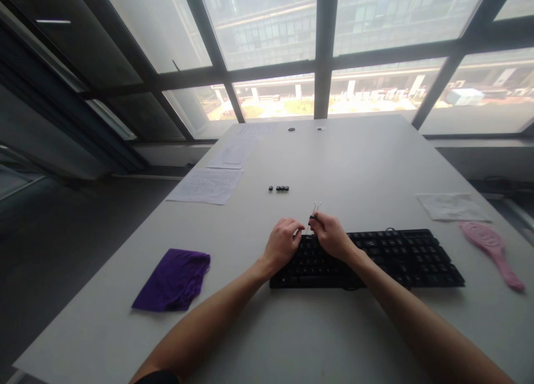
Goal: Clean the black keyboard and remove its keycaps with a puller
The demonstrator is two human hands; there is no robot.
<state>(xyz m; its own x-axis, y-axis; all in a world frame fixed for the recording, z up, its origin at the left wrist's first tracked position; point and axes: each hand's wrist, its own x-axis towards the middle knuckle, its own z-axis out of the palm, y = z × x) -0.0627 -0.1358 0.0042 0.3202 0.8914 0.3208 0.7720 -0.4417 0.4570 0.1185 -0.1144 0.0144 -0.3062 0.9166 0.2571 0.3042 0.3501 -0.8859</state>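
Note:
A black keyboard [400,256] lies across the near part of the table, partly covered by my hands and forearms. In my right hand [331,236] is a wire keycap puller [313,217] with a dark middle. Its thin wire ends stick out above and below the fingers, the lower ones at the keyboard's upper left keys. My left hand [283,242] is over the keyboard's left end, fingers bent and slightly apart beside the puller, with no object visible in them. Beyond the hands stand several small black keycaps [282,188] in a row, one set a little apart.
A folded purple cloth [173,280] lies left of my left forearm. Papers [206,185] line the table's left edge. At the right are a white cloth or tissue [453,207] and a pink hairbrush [488,242]. Large windows [267,33] rise behind the white table [359,161].

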